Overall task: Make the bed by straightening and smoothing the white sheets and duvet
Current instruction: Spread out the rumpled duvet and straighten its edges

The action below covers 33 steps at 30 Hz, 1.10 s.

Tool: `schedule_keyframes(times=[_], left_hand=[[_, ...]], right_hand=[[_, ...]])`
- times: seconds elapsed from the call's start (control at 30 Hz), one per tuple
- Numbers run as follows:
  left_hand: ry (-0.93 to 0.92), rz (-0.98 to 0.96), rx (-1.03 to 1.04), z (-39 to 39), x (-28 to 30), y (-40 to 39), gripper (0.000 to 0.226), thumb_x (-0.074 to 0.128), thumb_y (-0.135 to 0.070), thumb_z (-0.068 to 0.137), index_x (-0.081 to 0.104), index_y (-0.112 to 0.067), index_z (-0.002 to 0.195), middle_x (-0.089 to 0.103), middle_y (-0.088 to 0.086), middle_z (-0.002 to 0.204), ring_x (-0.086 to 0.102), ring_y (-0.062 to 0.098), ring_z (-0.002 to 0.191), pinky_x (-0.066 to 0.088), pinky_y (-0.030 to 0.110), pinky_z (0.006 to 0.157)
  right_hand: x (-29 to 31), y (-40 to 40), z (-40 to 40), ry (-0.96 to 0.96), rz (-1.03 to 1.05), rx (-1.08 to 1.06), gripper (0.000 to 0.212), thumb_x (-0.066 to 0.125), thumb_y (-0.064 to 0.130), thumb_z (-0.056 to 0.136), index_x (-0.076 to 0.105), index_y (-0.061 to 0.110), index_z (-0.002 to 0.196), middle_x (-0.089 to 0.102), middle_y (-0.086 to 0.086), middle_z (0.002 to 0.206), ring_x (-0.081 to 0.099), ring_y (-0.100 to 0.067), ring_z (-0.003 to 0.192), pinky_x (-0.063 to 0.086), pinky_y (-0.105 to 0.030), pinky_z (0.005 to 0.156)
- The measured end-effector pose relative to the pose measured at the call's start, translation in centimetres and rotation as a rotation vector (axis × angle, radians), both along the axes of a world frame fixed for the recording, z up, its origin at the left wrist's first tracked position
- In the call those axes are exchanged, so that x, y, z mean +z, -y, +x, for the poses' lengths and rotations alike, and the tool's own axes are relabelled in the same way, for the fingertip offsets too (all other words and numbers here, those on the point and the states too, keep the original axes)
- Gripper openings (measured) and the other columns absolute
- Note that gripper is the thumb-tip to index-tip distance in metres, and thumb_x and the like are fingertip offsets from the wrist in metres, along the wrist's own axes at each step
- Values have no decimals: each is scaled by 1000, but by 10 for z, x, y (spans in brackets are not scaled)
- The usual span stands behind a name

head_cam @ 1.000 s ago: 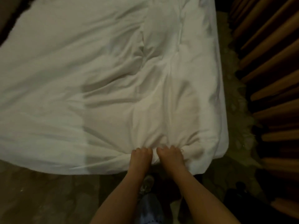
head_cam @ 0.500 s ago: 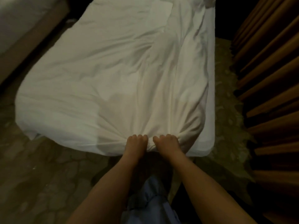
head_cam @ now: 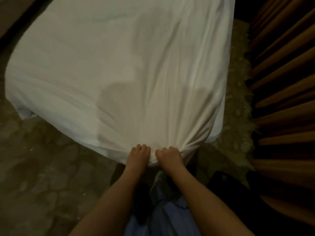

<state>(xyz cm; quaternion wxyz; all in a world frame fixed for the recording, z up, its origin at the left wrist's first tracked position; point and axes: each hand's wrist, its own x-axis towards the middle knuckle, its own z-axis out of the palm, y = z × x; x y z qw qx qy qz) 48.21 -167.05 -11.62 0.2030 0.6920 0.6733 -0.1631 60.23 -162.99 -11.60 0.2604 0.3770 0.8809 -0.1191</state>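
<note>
Gripping near edge of white duvet (head_cam: pixel 119 74): left hand (head_cam: pixel 139 156) and right hand (head_cam: pixel 170 156), side by side, fingers curled into bunched fabric. Creases fan away from grip across bed. Brown curtain (head_cam: pixel 281 82) right of grip.
</note>
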Motion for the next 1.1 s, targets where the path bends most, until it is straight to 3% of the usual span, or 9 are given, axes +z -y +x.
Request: schedule_keyframes(times=[0.1,0.33,0.47,0.5,0.6,0.67,0.83,1.0,1.1], left_hand=[[-8,-48,-13,-12,-14,-2,34,47,-14,91,43,-7,124,47,13,126,46,28,115,38,34,93],[-1,-44,-40,-13,-17,-22,31,43,-16,95,44,-9,124,49,11,126,48,26,116,39,34,95],[-40,-132,-100,6,-32,2,27,38,-13,95,47,-8,121,53,11,124,51,25,114,40,32,93],[-43,-145,-117,8,-31,3,27,37,-12,96,47,-9,121,53,10,124,51,25,114,40,32,93],[-59,-103,-97,0,-17,-21,28,36,-15,97,49,-11,122,54,9,125,53,26,115,41,33,92],[-32,-6,-88,-5,3,-45,27,38,-18,97,49,-12,121,55,9,122,54,27,113,42,34,89],[-27,266,-3,-24,49,-86,21,47,-15,91,53,-9,111,61,12,109,60,32,100,46,37,78],[-39,-132,-165,6,11,32,28,37,-13,96,51,-9,119,57,11,122,54,28,112,41,34,90],[-36,-59,-94,-8,5,19,27,38,-13,96,55,-8,116,60,11,117,58,27,108,44,33,87]], right_hand=[[2,-3,-6,9,52,-24,28,40,16,94,45,9,121,55,-13,120,50,-32,109,38,-38,90],[10,-4,-9,-9,63,-87,28,47,15,89,49,7,117,55,-14,116,50,-32,107,39,-38,88],[8,23,-3,24,-25,-111,35,85,37,35,65,18,57,62,1,55,60,-14,53,44,-16,51],[8,22,0,44,-15,-83,36,85,40,36,66,19,57,62,1,55,61,-13,53,44,-15,51],[13,-4,2,44,-94,-58,25,53,24,90,61,12,110,63,-10,112,59,-29,104,45,-33,86],[23,-37,3,-17,27,-57,30,44,16,94,51,12,123,54,-11,126,50,-32,116,41,-39,92],[67,-92,-9,-131,333,-20,29,43,14,93,50,14,121,55,-11,121,51,-33,110,42,-39,85],[21,54,5,32,-116,-78,28,45,14,93,53,10,120,57,-12,123,53,-31,114,42,-36,91],[12,34,-6,-14,-80,-155,28,45,18,94,54,12,119,58,-11,122,55,-32,112,43,-37,88]])
